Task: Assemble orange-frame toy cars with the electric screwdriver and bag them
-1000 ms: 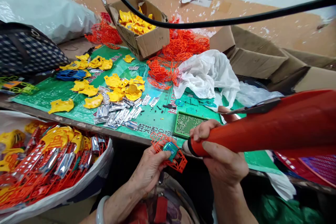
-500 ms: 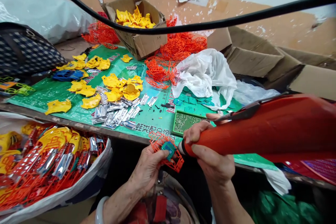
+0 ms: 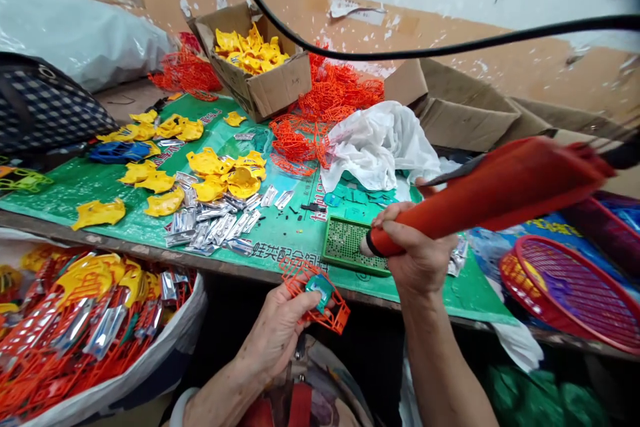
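My left hand (image 3: 277, 330) is closed on an orange plastic lattice frame (image 3: 314, 295) with a small teal piece set in it, held just below the table's front edge. My right hand (image 3: 415, 250) grips the front end of a big red electric screwdriver (image 3: 493, 190), its body slanting up to the right. The tool's tip hovers over a small green tray (image 3: 347, 245) of screws on the green mat (image 3: 285, 227). A black cable (image 3: 450, 47) arcs overhead.
Yellow plastic shells (image 3: 220, 173) and silver metal strips (image 3: 215, 223) lie on the mat. A cardboard box (image 3: 260, 70) of yellow parts, a pile of orange frames (image 3: 325, 107) and a white plastic bag (image 3: 380, 143) sit behind. A bag of assembled parts (image 3: 85, 320) hangs at left; red racket frames (image 3: 570, 287) at right.
My right hand lifted the screwdriver away from the orange frame, up and right to the green tray. The left hand kept the frame in place. The view tilted slightly, revealing the racket frames.
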